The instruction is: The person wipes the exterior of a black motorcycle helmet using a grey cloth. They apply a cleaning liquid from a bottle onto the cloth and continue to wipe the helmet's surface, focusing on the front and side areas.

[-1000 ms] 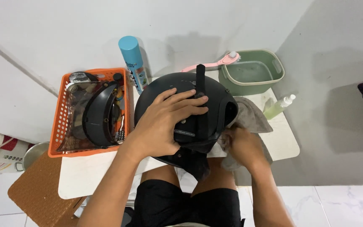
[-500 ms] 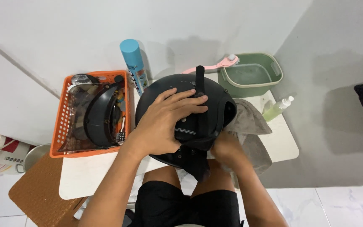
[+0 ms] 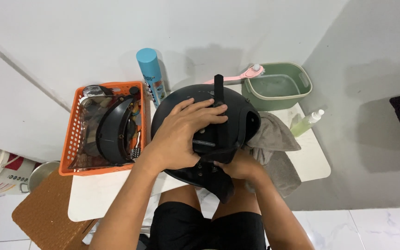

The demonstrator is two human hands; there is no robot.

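Note:
A black helmet (image 3: 237,109) lies on the small white table (image 3: 93,201) in front of me, a black strap sticking up from its far side. My left hand (image 3: 181,136) lies flat over the helmet's top, fingers spread, holding it down. My right hand (image 3: 237,165) is at the helmet's near lower edge, its fingers closed on the dark padding or strap that hangs there. A grey cloth (image 3: 274,139) lies bunched under the helmet's right side.
An orange basket (image 3: 70,143) at the left holds a dark visor and small parts. A blue spray can (image 3: 150,74) stands behind the helmet. A green tub (image 3: 278,83) with a pink brush sits at back right, a pale green bottle (image 3: 305,122) near it. White bucket and brown mat lower left.
My right hand has slid left from the cloth at the helmet's right side to the helmet's near lower edge. My left hand has stayed on top.

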